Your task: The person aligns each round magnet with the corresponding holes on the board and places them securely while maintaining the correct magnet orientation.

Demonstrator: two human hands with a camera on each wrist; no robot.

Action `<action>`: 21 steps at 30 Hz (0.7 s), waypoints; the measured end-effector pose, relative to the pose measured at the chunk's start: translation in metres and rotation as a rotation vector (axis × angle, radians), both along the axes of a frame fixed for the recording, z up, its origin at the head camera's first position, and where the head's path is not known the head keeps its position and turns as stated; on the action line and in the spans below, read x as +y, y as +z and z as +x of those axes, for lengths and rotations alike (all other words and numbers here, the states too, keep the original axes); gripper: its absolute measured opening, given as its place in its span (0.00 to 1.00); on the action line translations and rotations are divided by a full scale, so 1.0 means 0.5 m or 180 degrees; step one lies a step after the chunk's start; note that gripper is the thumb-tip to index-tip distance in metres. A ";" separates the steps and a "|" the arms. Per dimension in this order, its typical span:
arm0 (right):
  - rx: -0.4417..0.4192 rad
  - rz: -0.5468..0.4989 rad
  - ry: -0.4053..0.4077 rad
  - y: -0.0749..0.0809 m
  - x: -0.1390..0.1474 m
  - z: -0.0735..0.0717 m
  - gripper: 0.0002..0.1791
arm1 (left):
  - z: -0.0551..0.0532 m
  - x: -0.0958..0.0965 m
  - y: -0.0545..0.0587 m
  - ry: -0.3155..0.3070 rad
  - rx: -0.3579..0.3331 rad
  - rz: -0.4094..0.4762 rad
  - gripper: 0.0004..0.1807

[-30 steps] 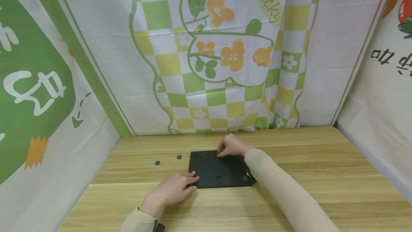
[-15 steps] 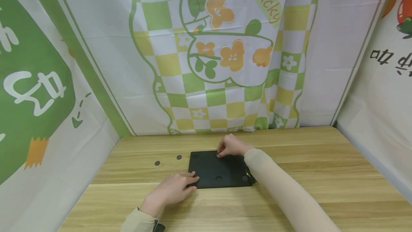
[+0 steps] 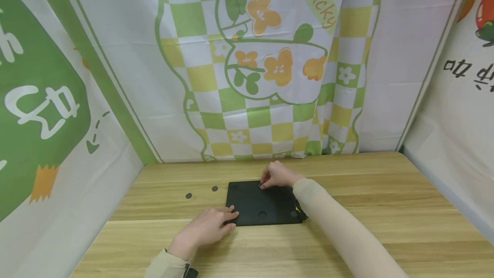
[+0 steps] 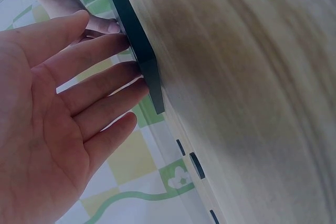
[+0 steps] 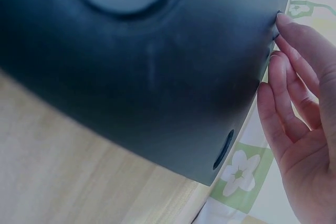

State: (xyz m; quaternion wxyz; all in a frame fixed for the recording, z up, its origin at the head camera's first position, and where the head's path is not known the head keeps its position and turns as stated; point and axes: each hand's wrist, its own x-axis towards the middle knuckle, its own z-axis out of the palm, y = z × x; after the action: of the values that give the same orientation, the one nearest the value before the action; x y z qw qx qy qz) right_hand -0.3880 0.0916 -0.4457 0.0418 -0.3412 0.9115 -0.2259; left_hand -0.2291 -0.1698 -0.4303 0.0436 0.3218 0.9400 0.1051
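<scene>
A flat black rectangular board (image 3: pixel 251 203) with round recesses lies on the wooden table. My left hand (image 3: pixel 210 225) rests its straight fingers on the board's near left corner; in the left wrist view the fingertips (image 4: pixel 137 86) touch its edge. At the far edge, my right hand (image 3: pixel 278 174) pinches a small dark disc (image 3: pixel 260 186) between thumb and fingers, right down at the board's surface. Most of that disc is hidden by the fingers. A grey disc (image 3: pixel 294 213) sits at the near right corner, and a round recess (image 3: pixel 262 214) shows along the near edge.
Two loose dark discs, one (image 3: pixel 188 195) farther left and one (image 3: pixel 215 188) nearer the board, lie on the wooden table (image 3: pixel 347 243). Something black with a yellow mark (image 3: pixel 298 207) sticks out at the board's right side. A patterned curtain (image 3: pixel 254 128) hangs behind the table.
</scene>
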 end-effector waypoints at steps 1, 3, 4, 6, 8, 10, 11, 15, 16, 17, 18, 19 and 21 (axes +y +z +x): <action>0.0003 -0.0009 0.0008 0.000 0.000 0.001 0.05 | 0.000 0.000 0.000 0.0003 -0.0004 0.0001 0.21; -0.0004 -0.0005 -0.0002 0.001 0.000 0.002 0.05 | 0.000 0.000 0.000 0.0007 -0.0008 0.0003 0.21; -0.0009 0.0003 -0.0014 0.001 -0.001 0.002 0.05 | 0.000 0.000 0.000 0.0006 -0.0003 0.0001 0.21; -0.0021 -0.0006 -0.0020 0.002 -0.001 0.004 0.05 | 0.000 0.000 0.000 -0.0001 0.0018 -0.0009 0.21; -0.0036 -0.0015 -0.0025 0.004 0.000 0.006 0.05 | 0.000 0.000 -0.001 -0.0004 0.0050 -0.0017 0.21; -0.0046 -0.0045 -0.0015 0.004 0.000 0.007 0.04 | 0.000 0.000 -0.001 -0.0003 0.0077 -0.0020 0.20; -0.0049 -0.0063 -0.0004 0.005 0.001 0.008 0.04 | 0.000 0.000 -0.001 -0.0002 0.0090 -0.0021 0.20; -0.0044 -0.0110 0.0050 0.004 0.004 0.008 0.05 | 0.001 0.001 -0.001 0.0003 0.0094 -0.0001 0.20; -0.0039 -0.0120 0.0067 0.003 0.006 0.008 0.05 | 0.001 0.001 -0.001 -0.0001 0.0101 -0.0001 0.20; -0.0048 -0.0131 0.0086 0.003 0.007 0.008 0.05 | 0.001 0.001 -0.001 -0.0009 0.0108 0.0001 0.20; -0.0053 -0.0138 0.0102 0.003 0.008 0.008 0.06 | 0.002 0.001 0.000 -0.0013 0.0109 0.0003 0.20; -0.0050 -0.0135 0.0116 0.003 0.009 0.008 0.06 | 0.002 0.002 0.000 -0.0014 0.0106 0.0002 0.20; -0.0039 -0.0134 0.0147 0.004 0.011 0.009 0.06 | 0.002 0.002 0.001 -0.0014 0.0111 -0.0007 0.20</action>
State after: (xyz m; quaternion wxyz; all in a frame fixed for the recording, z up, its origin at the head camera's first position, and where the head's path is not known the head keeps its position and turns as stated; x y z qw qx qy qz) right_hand -0.3836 0.0969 -0.4438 0.0454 -0.3616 0.8981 -0.2461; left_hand -0.2282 -0.1690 -0.4300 0.0277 0.3255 0.9400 0.0984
